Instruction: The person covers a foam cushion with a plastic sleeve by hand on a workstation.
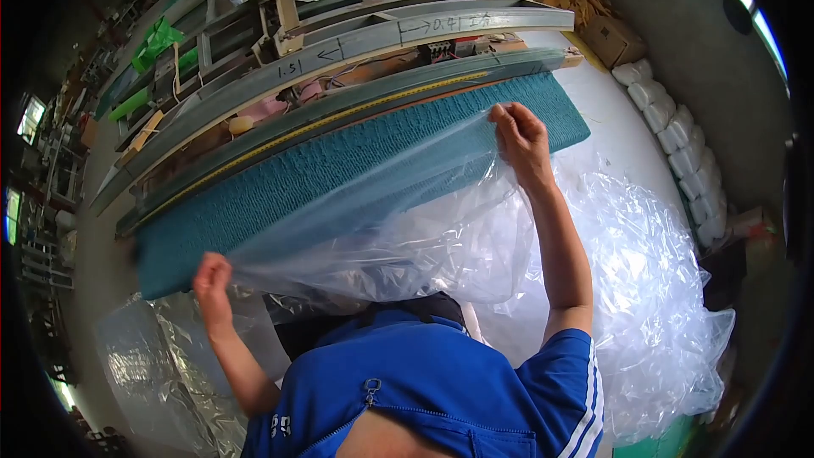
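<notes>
Blue top (pixel 398 365) right up close, zip down the front, white stripes on the right sleeve. Just past it there's a clear plastic sheet (pixel 449 233), pulled pretty taut along its far edge. Left hand (pixel 212 280) has one corner area pinched in its fingers, right hand (pixel 521 136) is gripping the same edge further out. A big crinkly plastic heap (pixel 632 246) sits beside the right forearm. The sheet hangs partly over a long teal ribbed panel (pixel 339 153), see-through enough to show the teal; can't tell if they're touching. Behind that, a yellow measuring strip (pixel 314 114), then a metal frame (pixel 365 47) with handwritten numbers and arrows. Cardboard box (pixel 612 41) off to the far right.
</notes>
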The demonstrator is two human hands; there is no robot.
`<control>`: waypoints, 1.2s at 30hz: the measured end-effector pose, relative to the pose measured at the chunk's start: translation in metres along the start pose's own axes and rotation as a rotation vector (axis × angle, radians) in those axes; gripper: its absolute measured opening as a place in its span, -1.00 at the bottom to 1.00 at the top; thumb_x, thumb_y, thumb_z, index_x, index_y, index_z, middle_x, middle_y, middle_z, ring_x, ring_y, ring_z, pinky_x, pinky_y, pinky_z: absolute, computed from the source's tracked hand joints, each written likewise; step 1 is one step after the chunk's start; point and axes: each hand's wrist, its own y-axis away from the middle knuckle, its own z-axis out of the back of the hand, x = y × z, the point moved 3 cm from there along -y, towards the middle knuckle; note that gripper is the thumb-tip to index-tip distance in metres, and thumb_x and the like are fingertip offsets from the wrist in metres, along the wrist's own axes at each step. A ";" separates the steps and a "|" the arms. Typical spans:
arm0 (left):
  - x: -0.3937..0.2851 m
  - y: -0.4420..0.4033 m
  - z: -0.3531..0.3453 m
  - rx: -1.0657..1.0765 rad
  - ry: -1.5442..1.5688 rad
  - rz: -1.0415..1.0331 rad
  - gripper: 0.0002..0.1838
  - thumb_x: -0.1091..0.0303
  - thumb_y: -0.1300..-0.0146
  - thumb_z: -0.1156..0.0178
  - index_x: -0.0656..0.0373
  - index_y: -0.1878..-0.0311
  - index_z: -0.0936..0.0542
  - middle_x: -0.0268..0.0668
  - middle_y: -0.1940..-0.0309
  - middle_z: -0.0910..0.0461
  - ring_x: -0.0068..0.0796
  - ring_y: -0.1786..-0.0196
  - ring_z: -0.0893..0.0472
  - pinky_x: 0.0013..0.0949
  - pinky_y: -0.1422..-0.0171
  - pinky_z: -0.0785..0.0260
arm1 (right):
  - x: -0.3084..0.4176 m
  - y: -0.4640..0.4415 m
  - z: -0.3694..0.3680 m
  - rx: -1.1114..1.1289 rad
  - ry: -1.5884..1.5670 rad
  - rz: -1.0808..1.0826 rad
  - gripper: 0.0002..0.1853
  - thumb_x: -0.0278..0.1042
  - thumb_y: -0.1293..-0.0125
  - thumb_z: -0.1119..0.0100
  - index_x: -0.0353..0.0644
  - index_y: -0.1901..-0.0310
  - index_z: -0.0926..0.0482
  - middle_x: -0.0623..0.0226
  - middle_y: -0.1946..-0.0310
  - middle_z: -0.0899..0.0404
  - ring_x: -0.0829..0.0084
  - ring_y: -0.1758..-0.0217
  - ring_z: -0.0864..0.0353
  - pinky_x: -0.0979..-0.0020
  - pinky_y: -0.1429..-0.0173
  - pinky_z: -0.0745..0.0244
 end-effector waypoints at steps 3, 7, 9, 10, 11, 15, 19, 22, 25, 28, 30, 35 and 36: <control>-0.105 -0.029 -0.028 -0.437 0.266 -0.171 -0.91 0.37 -0.32 -0.05 0.16 0.23 -0.49 -0.43 0.40 -0.41 -0.69 0.45 -0.34 -0.62 0.32 -0.22 | 0.040 0.001 -0.017 -0.054 0.043 0.151 -0.78 -0.32 -0.40 -0.01 -0.21 0.39 -0.47 0.63 0.66 -0.25 0.82 0.64 -0.14 0.69 0.58 -0.01; -0.112 -0.077 0.019 -0.310 0.424 -0.244 -0.89 0.29 -0.35 -0.06 0.06 0.29 -0.49 -0.58 0.61 -0.28 -0.80 0.62 -0.18 -0.62 0.58 0.03 | 0.054 -0.004 -0.055 -0.106 -0.016 0.291 -0.78 -0.38 -0.40 0.00 -0.21 0.44 -0.45 0.63 0.65 -0.28 0.82 0.62 -0.14 0.69 0.54 -0.08; -0.077 -0.110 0.009 -0.599 0.103 -0.125 -0.88 0.26 -0.31 -0.13 0.01 0.35 -0.48 -0.60 0.64 -0.23 -0.82 0.61 -0.14 -0.62 0.57 0.07 | -0.013 -0.038 -0.076 -0.135 0.232 0.479 -0.78 -0.37 -0.36 -0.06 -0.25 0.45 -0.45 0.49 0.68 -0.34 0.71 0.62 -0.19 0.62 0.50 -0.19; -0.040 -0.128 0.015 -0.582 -0.047 -0.218 -0.88 0.27 -0.29 -0.15 0.06 0.34 -0.51 -0.60 0.63 -0.25 -0.81 0.56 -0.17 -0.64 0.51 0.03 | -0.043 -0.046 -0.086 -0.163 0.345 0.388 -0.79 -0.36 -0.34 -0.08 -0.26 0.43 -0.45 0.40 0.69 -0.35 0.66 0.61 -0.19 0.57 0.49 -0.23; -0.007 -0.140 0.022 -0.586 -0.131 -0.157 -0.86 0.28 -0.29 -0.15 0.11 0.35 -0.53 -0.59 0.62 -0.28 -0.79 0.52 -0.21 -0.64 0.46 -0.02 | -0.062 -0.052 -0.096 -0.195 0.457 0.294 -0.80 -0.35 -0.32 -0.11 -0.28 0.41 -0.46 0.30 0.69 -0.36 0.61 0.61 -0.20 0.53 0.47 -0.26; 0.040 -0.156 0.027 -0.720 -0.034 -0.144 -0.89 0.38 -0.23 -0.21 0.20 0.35 -0.54 -0.52 0.58 -0.38 -0.72 0.51 -0.30 -0.59 0.41 -0.16 | -0.067 -0.063 -0.127 -0.245 0.458 0.391 -0.83 -0.27 -0.28 -0.16 -0.20 0.33 -0.54 0.15 0.62 -0.50 0.37 0.59 -0.52 0.45 0.42 -0.40; 0.055 -0.167 0.031 -0.767 0.035 -0.195 -0.90 0.39 -0.21 -0.24 0.20 0.34 -0.54 -0.50 0.58 -0.42 -0.71 0.51 -0.34 -0.60 0.41 -0.20 | -0.075 -0.080 -0.145 -0.282 0.584 0.346 -0.82 -0.21 -0.25 -0.19 -0.13 0.26 -0.60 0.15 0.54 -0.58 0.29 0.48 -0.62 0.42 0.36 -0.46; 0.061 -0.175 0.035 -0.781 0.042 -0.175 -0.90 0.40 -0.19 -0.26 0.20 0.32 -0.55 -0.49 0.60 -0.43 -0.71 0.55 -0.35 -0.60 0.44 -0.21 | -0.083 -0.086 -0.153 -0.298 0.632 0.317 -0.80 -0.15 -0.26 -0.17 -0.06 0.21 -0.62 0.17 0.51 -0.60 0.19 0.43 -0.64 0.34 0.34 -0.48; 0.056 -0.176 0.035 -0.763 0.040 -0.088 -0.90 0.41 -0.18 -0.26 0.20 0.33 -0.53 -0.49 0.62 -0.42 -0.72 0.57 -0.34 -0.61 0.50 -0.17 | -0.082 -0.088 -0.158 -0.294 0.645 0.281 -0.79 -0.12 -0.26 -0.16 -0.05 0.23 -0.63 0.19 0.51 -0.60 0.20 0.43 -0.64 0.34 0.34 -0.48; 0.053 -0.180 0.036 -0.756 -0.028 -0.083 -0.83 0.39 -0.17 -0.28 0.20 0.39 -0.47 -0.47 0.65 -0.40 -0.72 0.62 -0.32 -0.59 0.57 -0.14 | -0.074 -0.088 -0.160 -0.272 0.832 0.146 -0.72 -0.08 -0.26 -0.15 -0.11 0.19 -0.47 0.14 0.54 -0.59 0.12 0.44 -0.62 0.28 0.35 -0.47; 0.053 -0.181 0.038 -0.812 -0.133 -0.073 -0.76 0.36 -0.15 -0.30 0.19 0.44 -0.41 -0.45 0.67 -0.39 -0.71 0.65 -0.30 -0.56 0.61 -0.13 | -0.075 -0.089 -0.160 -0.318 0.927 0.072 -0.66 -0.08 -0.24 -0.16 -0.18 0.20 -0.38 0.11 0.55 -0.58 0.10 0.44 -0.61 0.27 0.35 -0.47; 0.049 -0.179 0.043 -0.790 -0.320 0.120 -0.69 0.29 -0.12 -0.29 0.20 0.42 -0.33 -0.37 0.66 -0.38 -0.63 0.67 -0.38 -0.50 0.63 -0.30 | -0.083 -0.091 -0.138 -0.357 0.534 0.017 -0.63 -0.20 -0.19 -0.20 -0.34 0.27 -0.29 0.14 0.57 -0.56 0.25 0.43 -0.63 0.36 0.34 -0.45; 0.049 -0.177 0.041 -0.801 -0.250 0.083 -0.70 0.30 -0.12 -0.27 0.22 0.37 -0.32 -0.33 0.63 -0.41 -0.59 0.66 -0.41 -0.49 0.63 -0.31 | -0.093 -0.093 -0.131 -0.362 0.584 0.099 -0.69 -0.33 -0.18 -0.19 -0.33 0.27 -0.27 0.21 0.58 -0.54 0.39 0.44 -0.62 0.45 0.34 -0.44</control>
